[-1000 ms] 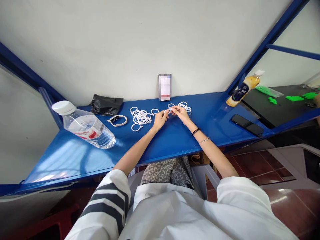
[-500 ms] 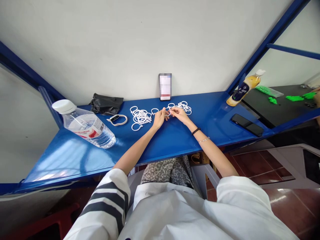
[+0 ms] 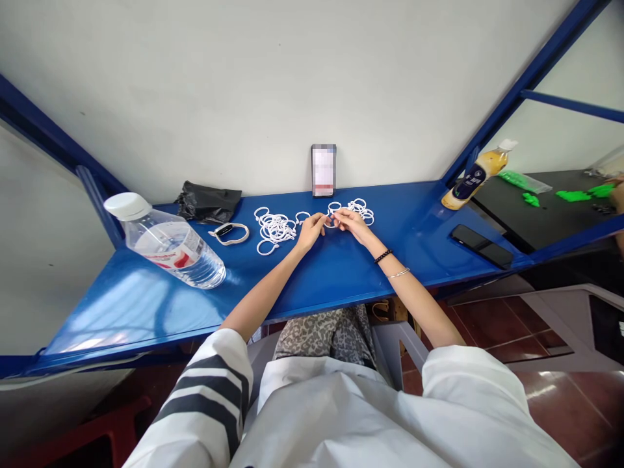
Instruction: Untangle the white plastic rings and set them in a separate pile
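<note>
Over the middle of the blue table (image 3: pixel 322 279), both my hands are closed on one small white plastic ring (image 3: pixel 331 225). My left hand (image 3: pixel 312 230) pinches its left side between thumb and fingers. The ring's right side is in the bent fingertips of my right hand (image 3: pixel 353 223), which partly hide it. A tangled pile of similar white rings (image 3: pixel 277 227) lies left of my left hand, with a few loose ones around it. More white rings (image 3: pixel 363 209) lie just behind and right of my right hand.
A phone (image 3: pixel 324 170) leans upright against the wall. To the left are a large water bottle (image 3: pixel 180 250), a black plastic bag (image 3: pixel 207 201) and a wristband (image 3: pixel 231 233). A drink bottle (image 3: pixel 472 179) and a dark phone (image 3: pixel 481 246) are on the right, near green pieces (image 3: pixel 578 194).
My fingertips have drawn slightly apart around the ring, and more of it shows between them. The ring piles lie as before; the view has shifted very slightly.
</note>
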`<state>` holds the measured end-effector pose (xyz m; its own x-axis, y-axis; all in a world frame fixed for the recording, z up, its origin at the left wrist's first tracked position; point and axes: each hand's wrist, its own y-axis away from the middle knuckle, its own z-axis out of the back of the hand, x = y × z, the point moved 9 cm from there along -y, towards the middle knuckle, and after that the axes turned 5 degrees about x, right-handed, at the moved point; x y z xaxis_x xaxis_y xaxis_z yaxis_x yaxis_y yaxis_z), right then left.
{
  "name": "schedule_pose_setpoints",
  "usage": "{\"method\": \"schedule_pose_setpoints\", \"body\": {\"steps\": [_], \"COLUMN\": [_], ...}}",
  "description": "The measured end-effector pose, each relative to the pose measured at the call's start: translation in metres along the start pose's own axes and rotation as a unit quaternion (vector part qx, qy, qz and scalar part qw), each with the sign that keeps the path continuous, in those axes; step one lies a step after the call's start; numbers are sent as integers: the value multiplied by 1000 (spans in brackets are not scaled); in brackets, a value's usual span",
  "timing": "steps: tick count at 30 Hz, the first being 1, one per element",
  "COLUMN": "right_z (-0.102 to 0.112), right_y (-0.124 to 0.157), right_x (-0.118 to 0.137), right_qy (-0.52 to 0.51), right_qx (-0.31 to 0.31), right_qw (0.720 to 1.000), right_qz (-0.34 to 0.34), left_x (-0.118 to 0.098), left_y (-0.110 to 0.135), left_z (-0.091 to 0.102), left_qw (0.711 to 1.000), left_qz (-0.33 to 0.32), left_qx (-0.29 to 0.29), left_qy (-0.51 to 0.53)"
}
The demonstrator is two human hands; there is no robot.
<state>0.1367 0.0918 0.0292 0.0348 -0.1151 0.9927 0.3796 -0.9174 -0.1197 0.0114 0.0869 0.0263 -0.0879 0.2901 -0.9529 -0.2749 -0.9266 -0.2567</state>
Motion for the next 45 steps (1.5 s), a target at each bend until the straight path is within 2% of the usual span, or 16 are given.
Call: {"method": "schedule_pose_setpoints", "body": {"steps": [5, 10, 16, 20, 27, 38, 45], "right_z": [-8, -7, -6, -1, -8, -10, -9], "right_y": [2, 0, -2, -1, 0, -1, 1], "right_x": [4, -1, -6, -2, 0, -5, -2], "right_qy": [-16, -28, -33, -46, -51, -39, 4], "right_qx": [34, 42, 46, 17, 38, 84, 73], "right_qw": [999, 999, 998, 999, 998, 996, 997], "right_qz": [-1, -9, -8, 0, -9, 3, 2], "left_x": [-4, -2, -8, -11, -8, -6, -6], "left_y": [0, 2, 7, 7, 7, 7, 8], "left_z": [-5, -13, -21, -23, -26, -26, -26], "left_qw": [996, 986, 974, 971, 974, 965, 960], "left_qz": [11, 51, 29, 15, 29, 49, 58], "left_qx": [43, 86, 138, 146, 160, 146, 141], "left_qy": [71, 136, 176, 187, 158, 213, 233]}}
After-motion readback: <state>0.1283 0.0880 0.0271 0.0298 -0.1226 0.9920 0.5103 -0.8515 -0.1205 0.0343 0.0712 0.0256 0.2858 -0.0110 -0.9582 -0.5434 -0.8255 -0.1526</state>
